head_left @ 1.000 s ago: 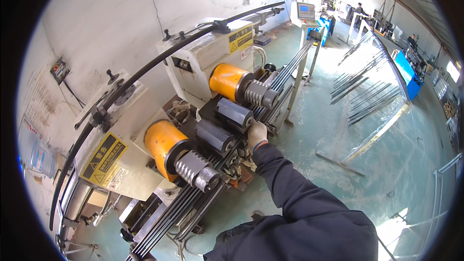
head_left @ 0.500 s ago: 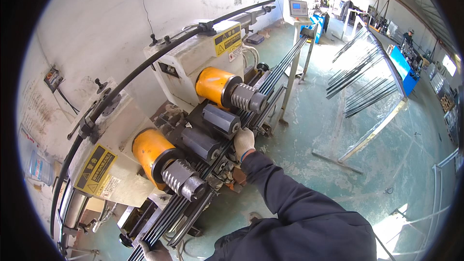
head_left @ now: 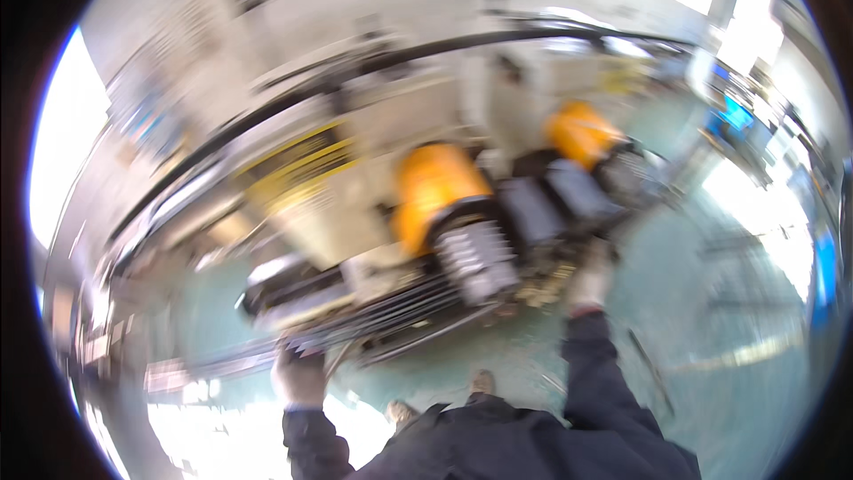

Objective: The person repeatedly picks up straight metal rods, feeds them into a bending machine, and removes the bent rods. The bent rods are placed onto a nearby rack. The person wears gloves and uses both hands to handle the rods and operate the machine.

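Motion blurs the view. My left hand, in a pale work glove, is closed around a bundle of long thin dark metal rods at the machine's left end. My right hand, gloved too, reaches to the machine's front edge by the rods' line, beside the dark blocks; its fingers are smeared. The rods run in front of the machine, beneath a ridged steel roller on an orange cylinder. Further right sits a second orange cylinder with its own ridged roller.
A long black hose arches above the machine. A yellow warning label is on its beige housing. My shoes stand on the green floor before it. Blue equipment shows at the far right.
My view has swung left, so the machine lies more level across it and more of the left end shows. Both hands remain along the rods' line.
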A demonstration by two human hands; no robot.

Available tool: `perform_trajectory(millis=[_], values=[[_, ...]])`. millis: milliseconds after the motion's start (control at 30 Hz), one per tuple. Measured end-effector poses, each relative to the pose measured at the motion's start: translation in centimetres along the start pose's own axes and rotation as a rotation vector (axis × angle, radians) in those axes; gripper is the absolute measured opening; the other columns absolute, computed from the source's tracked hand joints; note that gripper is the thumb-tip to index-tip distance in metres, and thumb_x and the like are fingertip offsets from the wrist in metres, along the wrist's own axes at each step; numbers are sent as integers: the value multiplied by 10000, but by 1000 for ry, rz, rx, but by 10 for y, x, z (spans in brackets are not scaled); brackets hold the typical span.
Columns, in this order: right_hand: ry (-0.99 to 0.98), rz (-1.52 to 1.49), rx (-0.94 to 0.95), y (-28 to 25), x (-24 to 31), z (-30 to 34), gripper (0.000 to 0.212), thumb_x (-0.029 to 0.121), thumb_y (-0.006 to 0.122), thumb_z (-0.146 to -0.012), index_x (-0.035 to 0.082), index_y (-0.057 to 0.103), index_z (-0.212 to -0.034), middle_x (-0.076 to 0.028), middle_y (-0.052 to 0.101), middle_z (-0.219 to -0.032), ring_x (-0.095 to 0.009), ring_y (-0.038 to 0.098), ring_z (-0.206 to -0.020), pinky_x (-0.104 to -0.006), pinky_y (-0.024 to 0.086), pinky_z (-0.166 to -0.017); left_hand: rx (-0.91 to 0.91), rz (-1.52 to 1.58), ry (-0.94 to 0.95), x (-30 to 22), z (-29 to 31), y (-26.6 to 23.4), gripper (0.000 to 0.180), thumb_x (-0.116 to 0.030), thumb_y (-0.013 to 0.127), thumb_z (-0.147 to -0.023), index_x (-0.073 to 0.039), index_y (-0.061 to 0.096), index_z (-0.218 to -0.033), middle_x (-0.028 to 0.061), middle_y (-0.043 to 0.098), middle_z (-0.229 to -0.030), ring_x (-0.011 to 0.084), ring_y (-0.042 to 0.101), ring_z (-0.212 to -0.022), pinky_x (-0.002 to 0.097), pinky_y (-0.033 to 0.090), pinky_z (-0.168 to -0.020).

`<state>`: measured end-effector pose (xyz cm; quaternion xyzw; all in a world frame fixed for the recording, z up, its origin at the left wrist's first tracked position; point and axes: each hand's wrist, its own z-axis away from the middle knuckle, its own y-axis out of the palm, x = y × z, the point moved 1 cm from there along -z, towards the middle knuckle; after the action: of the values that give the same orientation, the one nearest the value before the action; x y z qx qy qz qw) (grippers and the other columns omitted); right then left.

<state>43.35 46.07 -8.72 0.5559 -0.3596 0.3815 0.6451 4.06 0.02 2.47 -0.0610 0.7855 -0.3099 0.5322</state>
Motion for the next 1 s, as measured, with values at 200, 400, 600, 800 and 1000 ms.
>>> perform_trajectory(millis=[200,400,600,800,1000], values=[[138,210,-124,-113,-70,119,583,325,437,-1194,-14,410,-1667,-157,437,-1735,-287,479,-1551,-415,341,-1302,-167,1715,-726,91,-1,-103,343,-266,458,-1180,7,627,-1300,210,694,-1283,394,639,-1266,592,470,-1191],[550,746,-226,-201,-190,260,555,431,683,-1050,-13,661,-1381,-117,727,-1276,-288,662,-1086,-457,497,-908,-363,1555,-641,211,-34,-251,245,-250,530,-1156,-29,635,-1161,169,739,-1107,388,718,-1063,595,587,-1027],[585,971,87,-206,-249,345,310,266,778,-986,-33,770,-1069,-140,757,-958,-306,690,-773,-443,528,-669,-538,1473,-534,334,-84,-398,301,-274,530,-1152,13,611,-1193,201,692,-1115,378,716,-1008,573,620,-958],[508,1001,168,-147,-223,374,323,250,790,-968,-44,765,-1100,-146,760,-985,-305,694,-807,-444,533,-700,-664,1492,-375,431,-125,-497,331,-299,484,-1166,10,600,-1189,202,706,-1050,429,719,-956,573,631,-909],[457,1017,180,-117,-207,369,344,233,803,-949,-55,759,-1132,-153,762,-1013,-303,697,-842,-444,538,-730,-822,1344,-495,474,-139,-552,399,-432,510,-1167,-38,570,-1186,156,698,-1046,354,707,-921,540,633,-826]])
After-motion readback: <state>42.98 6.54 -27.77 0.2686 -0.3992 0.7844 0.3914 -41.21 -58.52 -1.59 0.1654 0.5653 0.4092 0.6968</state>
